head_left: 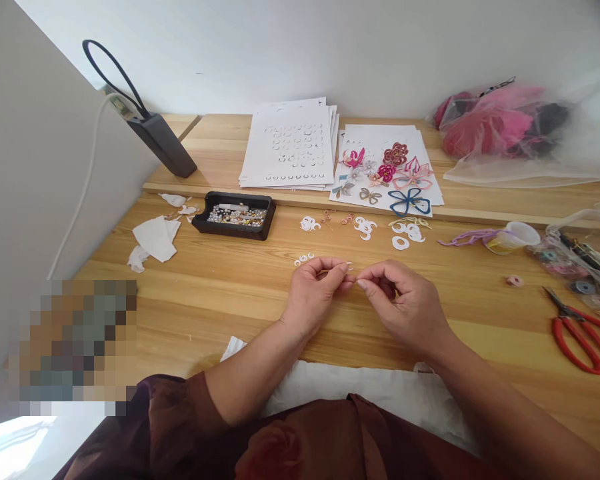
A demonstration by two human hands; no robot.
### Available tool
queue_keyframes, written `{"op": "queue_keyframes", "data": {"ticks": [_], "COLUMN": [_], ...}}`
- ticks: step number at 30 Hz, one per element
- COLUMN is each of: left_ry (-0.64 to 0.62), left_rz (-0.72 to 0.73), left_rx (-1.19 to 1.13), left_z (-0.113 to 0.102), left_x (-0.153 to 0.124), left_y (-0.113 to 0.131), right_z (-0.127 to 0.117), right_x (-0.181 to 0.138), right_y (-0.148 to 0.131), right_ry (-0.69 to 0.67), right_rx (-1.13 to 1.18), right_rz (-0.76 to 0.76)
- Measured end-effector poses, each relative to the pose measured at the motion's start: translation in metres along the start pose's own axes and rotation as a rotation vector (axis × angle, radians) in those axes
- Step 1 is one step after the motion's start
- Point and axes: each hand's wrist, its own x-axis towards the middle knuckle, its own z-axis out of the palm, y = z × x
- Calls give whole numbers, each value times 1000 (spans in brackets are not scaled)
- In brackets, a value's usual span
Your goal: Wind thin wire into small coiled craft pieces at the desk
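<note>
My left hand point(313, 293) and my right hand point(400, 300) hover over the wooden table point(220, 313), their fingertips meeting. Both pinch a thin, small wire piece point(350, 268), too fine to make out in detail. Just left of my left hand lie small white cut-out rings point(304, 259). More white cut-out shapes point(364, 227) and thin copper wire curls point(327, 217) are scattered beyond my fingers. Sheets with wire flower shapes point(387, 173) lie farther back on a raised wooden shelf.
A black tray of beads point(235, 215) stands at the far left, near torn white paper point(155, 239). Red-handled scissors point(577, 340) lie at the right, beside a plastic cup point(515, 237) and purple thread point(467, 237). Punched paper sheets point(290, 143) and a pink-filled plastic bag point(490, 127) sit behind.
</note>
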Motion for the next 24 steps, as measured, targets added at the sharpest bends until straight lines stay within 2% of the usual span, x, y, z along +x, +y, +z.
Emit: {"op": "queue_keyframes", "data": {"ticks": [8, 18, 24], "left_ry": [-68, -121, -148], "left_rz": [-20, -39, -43], "left_rx": [49, 68, 70], "left_z": [-2, 0, 0], "left_x": [0, -3, -3], "left_y": [-1, 0, 1], "right_z": [-3, -1, -1], "right_x": [0, 3, 5], "right_y": [-2, 4, 5], "right_ry": [44, 87, 85], "right_rx": [68, 4, -54], "right_rz": [-73, -114, -76]}}
